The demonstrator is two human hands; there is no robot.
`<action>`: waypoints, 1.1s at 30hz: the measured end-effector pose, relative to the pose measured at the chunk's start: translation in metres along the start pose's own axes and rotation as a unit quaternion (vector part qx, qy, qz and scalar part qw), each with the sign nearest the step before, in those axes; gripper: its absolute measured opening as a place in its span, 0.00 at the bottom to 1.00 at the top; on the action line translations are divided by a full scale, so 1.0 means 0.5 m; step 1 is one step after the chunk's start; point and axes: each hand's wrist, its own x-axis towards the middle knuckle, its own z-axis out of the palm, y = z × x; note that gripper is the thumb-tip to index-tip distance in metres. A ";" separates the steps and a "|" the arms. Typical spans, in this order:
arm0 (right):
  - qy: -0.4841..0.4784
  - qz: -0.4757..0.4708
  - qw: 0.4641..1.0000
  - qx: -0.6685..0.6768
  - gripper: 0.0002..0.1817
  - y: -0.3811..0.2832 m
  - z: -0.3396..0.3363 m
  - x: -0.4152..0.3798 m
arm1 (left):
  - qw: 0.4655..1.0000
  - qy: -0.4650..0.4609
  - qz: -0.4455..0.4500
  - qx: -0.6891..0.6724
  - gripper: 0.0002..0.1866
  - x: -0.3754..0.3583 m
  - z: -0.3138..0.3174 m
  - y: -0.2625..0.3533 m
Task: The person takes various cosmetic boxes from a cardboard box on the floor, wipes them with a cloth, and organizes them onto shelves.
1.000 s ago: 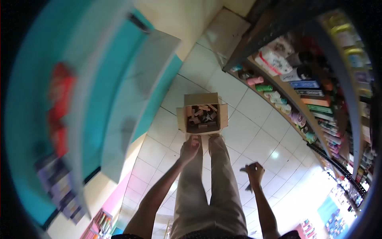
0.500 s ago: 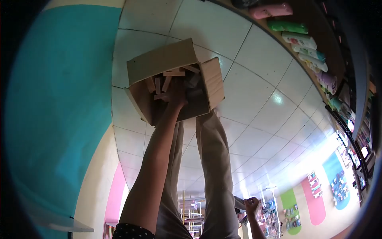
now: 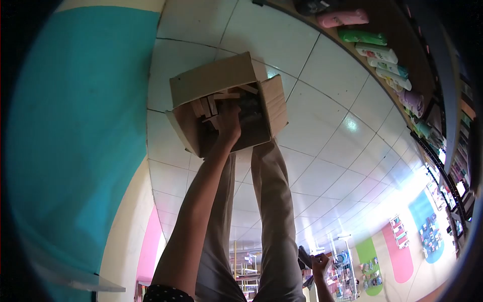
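Note:
A cardboard box (image 3: pixel 214 73) with raised flaps stands on the floor by my feet. Inside it lie several slim, pale pinkish-brown small boxes (image 3: pixel 212 104), and its right part is dark. My left hand (image 3: pixel 229 123) reaches down into the cardboard box beside the slim boxes. Its fingers are in shadow, so whether they grip anything does not show. Off to the lower right, beside my leg, my right hand (image 3: pixel 320 261) is closed round a dark object (image 3: pixel 304 256) whose kind I cannot make out.
A curved shelf (image 3: pixel 347 48) on the right carries several bottles (image 3: pixel 380 53) and packs. On the left rises a teal and cream wall (image 3: pixel 80 126). White tiles (image 3: pixel 322 166) cover the floor, and display racks (image 3: pixel 342 272) stand further off.
My left hand has shifted a little within the cardboard box, and slim boxes near it sit differently. The whole box appears slightly further right. My right hand still holds the dark object.

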 end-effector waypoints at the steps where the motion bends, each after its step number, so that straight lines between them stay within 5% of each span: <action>1: 0.002 -0.007 1.000 0.006 0.09 -0.016 -0.009 -0.001 | 0.999 -0.020 -0.010 -0.042 0.18 -0.021 -0.039 0.014; 4: 0.001 -0.032 0.997 0.070 0.09 -0.050 -0.030 0.017 | 0.993 -0.025 -0.005 -0.116 0.17 -0.101 -0.145 0.046; 5: -0.015 -0.074 0.986 0.148 0.10 -0.086 -0.045 0.018 | 0.967 -0.051 -0.043 -0.247 0.18 -0.132 -0.150 0.040; 8: -0.091 -0.122 0.944 0.292 0.08 -0.250 -0.115 -0.001 | 0.794 -0.063 -0.063 -0.602 0.21 -0.205 -0.325 0.156; 9: -0.123 -0.131 0.938 0.297 0.08 -0.298 -0.143 -0.011 | 0.762 -0.102 -0.151 -0.622 0.22 -0.241 -0.362 0.180; 11: -0.193 -0.237 0.886 0.347 0.12 -0.380 -0.219 -0.049 | 0.770 -0.084 -0.124 -0.620 0.24 -0.289 -0.468 0.257; 13: -0.285 -0.271 0.852 0.346 0.20 -0.447 -0.321 -0.113 | 0.709 -0.106 -0.153 -0.681 0.25 -0.346 -0.589 0.341; 15: -0.355 -0.314 0.769 0.428 0.19 -0.489 -0.414 -0.189 | 0.689 -0.078 -0.130 -0.709 0.24 -0.411 -0.718 0.432; 19: -0.397 -0.418 0.700 0.421 0.20 -0.517 -0.566 -0.325 | 0.616 -0.042 -0.066 -0.784 0.24 -0.529 -0.877 0.533; 21: -0.268 -0.518 0.724 0.368 0.18 -0.520 -0.638 -0.396 | 0.582 -0.007 -0.006 -0.813 0.26 -0.575 -0.928 0.556; 25: -0.274 -0.601 0.633 0.404 0.14 -0.519 -0.736 -0.502 | 0.514 0.034 0.138 -0.846 0.29 -0.645 -1.050 0.574; 26: -0.161 -0.692 0.590 0.385 0.14 -0.529 -0.731 -0.520 | 0.517 0.028 0.168 -0.839 0.34 -0.662 -1.068 0.571; 27: -0.172 -0.712 0.573 0.369 0.14 -0.539 -0.729 -0.547 | 0.523 0.024 0.191 -0.831 0.39 -0.683 -1.081 0.569; 29: 0.044 -0.867 0.421 0.264 0.14 -0.545 -0.707 -0.612 | 0.545 0.073 0.123 -0.826 0.44 -0.718 -1.092 0.574; 31: 0.092 -0.886 0.403 0.209 0.15 -0.540 -0.679 -0.667 | 0.496 0.041 0.235 -0.835 0.48 -0.732 -1.091 0.575; 33: 0.140 -0.934 0.289 0.160 0.18 -0.554 -0.646 -0.674 | 0.496 0.064 0.263 -0.825 0.44 -0.755 -1.103 0.575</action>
